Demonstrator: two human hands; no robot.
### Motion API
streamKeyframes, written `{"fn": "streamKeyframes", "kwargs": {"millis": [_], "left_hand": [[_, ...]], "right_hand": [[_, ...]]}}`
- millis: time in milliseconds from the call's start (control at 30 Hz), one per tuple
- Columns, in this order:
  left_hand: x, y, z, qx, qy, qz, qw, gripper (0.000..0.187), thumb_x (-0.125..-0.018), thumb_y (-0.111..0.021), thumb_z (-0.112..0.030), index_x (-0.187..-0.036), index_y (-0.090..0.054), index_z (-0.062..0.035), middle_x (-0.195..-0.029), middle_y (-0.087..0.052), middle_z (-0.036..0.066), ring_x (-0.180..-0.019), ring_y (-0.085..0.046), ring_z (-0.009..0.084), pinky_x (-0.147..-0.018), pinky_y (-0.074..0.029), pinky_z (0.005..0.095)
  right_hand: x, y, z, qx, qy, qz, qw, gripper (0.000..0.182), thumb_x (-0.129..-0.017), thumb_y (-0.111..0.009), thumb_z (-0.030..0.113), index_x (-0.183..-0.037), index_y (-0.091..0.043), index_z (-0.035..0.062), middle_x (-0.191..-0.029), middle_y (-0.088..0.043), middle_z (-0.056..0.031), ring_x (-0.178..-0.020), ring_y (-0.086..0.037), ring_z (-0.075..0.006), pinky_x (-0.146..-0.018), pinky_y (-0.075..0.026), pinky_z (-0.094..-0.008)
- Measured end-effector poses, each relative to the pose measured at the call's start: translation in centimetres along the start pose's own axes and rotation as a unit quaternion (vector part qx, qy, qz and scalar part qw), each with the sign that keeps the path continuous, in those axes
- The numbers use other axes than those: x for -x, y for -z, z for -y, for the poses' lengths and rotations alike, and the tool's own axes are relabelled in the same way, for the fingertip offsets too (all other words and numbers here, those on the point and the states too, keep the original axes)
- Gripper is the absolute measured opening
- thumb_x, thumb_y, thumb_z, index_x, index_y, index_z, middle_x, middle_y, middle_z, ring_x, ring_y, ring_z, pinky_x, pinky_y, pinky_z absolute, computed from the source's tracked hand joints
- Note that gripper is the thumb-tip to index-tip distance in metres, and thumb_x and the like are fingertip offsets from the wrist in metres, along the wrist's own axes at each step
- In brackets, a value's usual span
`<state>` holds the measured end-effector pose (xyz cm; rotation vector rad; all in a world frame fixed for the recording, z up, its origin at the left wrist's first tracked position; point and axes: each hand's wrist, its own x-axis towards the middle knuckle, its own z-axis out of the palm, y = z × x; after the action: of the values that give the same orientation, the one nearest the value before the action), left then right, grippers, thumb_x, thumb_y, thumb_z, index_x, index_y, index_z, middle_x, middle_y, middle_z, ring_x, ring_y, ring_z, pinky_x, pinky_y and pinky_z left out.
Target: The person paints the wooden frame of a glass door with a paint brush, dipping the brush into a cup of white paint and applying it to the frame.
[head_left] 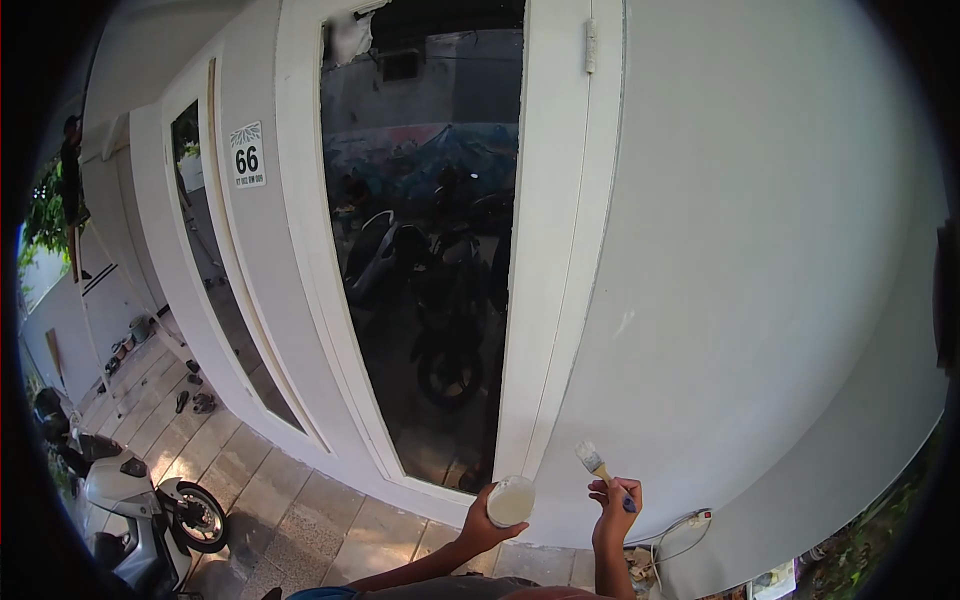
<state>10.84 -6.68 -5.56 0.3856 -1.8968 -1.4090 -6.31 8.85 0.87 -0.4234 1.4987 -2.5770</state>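
Note:
My left hand (pixel 482 524) is wrapped round a round cup (pixel 513 502) of white paint, its open top facing me. To the right of it, my right hand (pixel 613 508) grips a paintbrush (pixel 591 459) by the handle, bristles pointing up and to the left. White paint coats the bristles, and the handle's end is dark blue. In this view the brush overlaps the lower part of the pale grey wall (pixel 740 250). Beyond the cup stands a white frame (pixel 560 250) with a dark glass pane (pixel 425 250).
A cable with a power strip (pixel 690 518) lies at the wall's foot on the right. On the left a motorbike (pixel 150 510) is parked on the paving (pixel 290 500), with shoes (pixel 203 402) farther back. Another person (pixel 72 170) is up on a ladder (pixel 85 310) at far left.

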Motion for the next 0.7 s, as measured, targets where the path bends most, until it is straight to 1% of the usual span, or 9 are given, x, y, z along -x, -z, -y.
{"fn": "streamKeyframes", "kwargs": {"millis": [167, 233, 267, 367, 400, 500, 533, 567, 700], "left_hand": [[0.4, -1.0, -0.8, 0.016, -0.009, 0.003, 1.0, 0.088, -0.07, -0.096, -0.026, -0.139, -0.048, -0.0036, -0.126, -0.064, 0.015, -0.12, -0.062, 0.0264, -0.103, -0.05, 0.0399], [0.7, -1.5, -1.2, 0.032, 0.004, 0.012, 0.999, 0.089, -0.069, -0.097, -0.026, -0.14, -0.048, -0.0036, -0.127, -0.063, 0.014, -0.121, -0.062, 0.0258, -0.103, -0.05, 0.0399], [0.6, -1.6, -1.2, 0.033, 0.006, 0.008, 0.999, 0.089, -0.069, -0.097, -0.026, -0.14, -0.048, -0.0036, -0.127, -0.063, 0.014, -0.121, -0.062, 0.0258, -0.103, -0.05, 0.0399], [0.4, -1.8, -1.5, 0.053, 0.001, 0.029, 0.998, 0.091, -0.068, -0.097, -0.026, -0.142, -0.048, -0.0047, -0.128, -0.063, 0.013, -0.122, -0.06, 0.0238, -0.105, -0.048, 0.0388], [0.4, -1.9, -1.8, 0.05, -0.011, 0.02, 0.999, 0.092, -0.067, -0.097, -0.026, -0.142, -0.048, -0.0049, -0.129, -0.062, 0.013, -0.122, -0.059, 0.0235, -0.105, -0.048, 0.0384], [0.6, -2.2, -2.2, 0.081, -0.027, 0.056, 0.995, 0.092, -0.066, -0.097, -0.022, -0.142, -0.048, -0.0049, -0.129, -0.06, 0.012, -0.123, -0.058, 0.0217, -0.105, -0.047, 0.0374], [1.0, -2.4, -2.2, 0.084, -0.006, 0.065, 0.994, 0.092, -0.066, -0.097, -0.021, -0.142, -0.047, -0.0046, -0.13, -0.06, 0.012, -0.123, -0.058, 0.0224, -0.105, -0.047, 0.0376], [1.2, -2.6, -2.2, 0.084, -0.013, 0.071, 0.994, 0.093, -0.066, -0.097, -0.021, -0.142, -0.047, -0.0041, -0.131, -0.06, 0.013, -0.124, -0.058, 0.0231, -0.105, -0.047, 0.0377], [2.3, -3.0, -2.4, 0.08, 0.01, 0.09, 0.993, 0.097, -0.065, -0.097, -0.023, -0.145, -0.044, -0.0031, -0.134, -0.058, 0.014, -0.128, -0.056, 0.025, -0.108, -0.044, 0.0393]], "right_hand": [[0.0, 0.6, 1.6, -0.011, -0.004, 0.008, 1.0, 0.018, -0.102, -0.064, 0.02, -0.104, -0.054, 0.0054, -0.087, -0.072, -0.0147, -0.075, -0.073, -0.0249, -0.07, -0.058, -0.0356], [0.0, 1.1, 1.8, -0.028, 0.011, -0.036, 0.999, 0.018, -0.102, -0.064, 0.019, -0.105, -0.056, 0.0028, -0.084, -0.071, -0.0156, -0.073, -0.073, -0.0247, -0.07, -0.06, -0.0371], [-0.2, 1.2, 1.8, -0.025, 0.009, -0.033, 0.999, 0.018, -0.102, -0.064, 0.019, -0.105, -0.056, 0.0028, -0.084, -0.071, -0.0156, -0.073, -0.073, -0.0247, -0.07, -0.06, -0.0371], [0.0, 1.6, 2.1, -0.044, -0.001, -0.064, 0.997, 0.017, -0.102, -0.062, 0.019, -0.104, -0.054, 0.0042, -0.079, -0.065, -0.0112, -0.071, -0.069, -0.0225, -0.071, -0.059, -0.0376], [0.1, 2.1, 1.9, -0.046, 0.011, -0.053, 0.997, 0.016, -0.103, -0.06, 0.02, -0.106, -0.056, 0.0053, -0.081, -0.066, -0.011, -0.071, -0.067, -0.0212, -0.07, -0.057, -0.0362], [0.4, 2.7, 2.9, -0.047, 0.013, -0.069, 0.996, 0.016, -0.103, -0.06, 0.02, -0.106, -0.056, 0.0055, -0.08, -0.065, -0.0093, -0.072, -0.065, -0.0207, -0.072, -0.055, -0.0347], [0.5, 3.0, 3.2, -0.039, 0.01, -0.072, 0.997, 0.017, -0.103, -0.06, 0.021, -0.106, -0.056, 0.0056, -0.08, -0.065, -0.0094, -0.072, -0.064, -0.02, -0.073, -0.054, -0.0344], [0.5, 3.4, 3.2, -0.048, 0.011, -0.073, 0.996, 0.017, -0.103, -0.06, 0.022, -0.106, -0.056, 0.0058, -0.081, -0.065, -0.0094, -0.073, -0.064, -0.0196, -0.074, -0.053, -0.0344], [1.2, 3.9, 3.8, -0.043, 0.022, -0.089, 0.995, 0.016, -0.103, -0.061, 0.021, -0.107, -0.057, 0.006, -0.083, -0.066, -0.0099, -0.076, -0.068, -0.0212, -0.075, -0.056, -0.035]]}}
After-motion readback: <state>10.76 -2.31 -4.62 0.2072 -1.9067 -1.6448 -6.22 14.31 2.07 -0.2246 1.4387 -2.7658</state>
